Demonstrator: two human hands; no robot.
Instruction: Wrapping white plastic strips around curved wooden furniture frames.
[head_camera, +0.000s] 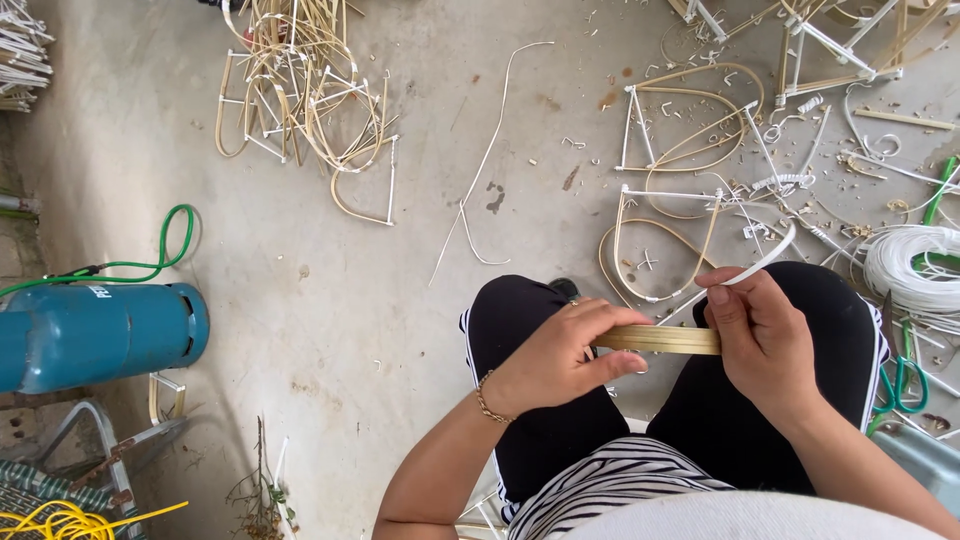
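Over my lap, my left hand (560, 355) grips one end of a short bundle of flat tan cane strips (660, 340). My right hand (760, 335) closes on the bundle's other end and also pinches a white plastic strip (765, 262) under its thumb. That strip curves up and to the right, away from the fingers. I sit with my knees in black trousers (520, 300) above a concrete floor (330, 270).
Bent cane frames bound in white lie in a pile (300, 100) at top left and scattered (690, 150) at top right. A white cord coil (915, 265) and green-handled scissors (905, 385) sit at right. A blue gas cylinder (95, 335) with green hose lies at left.
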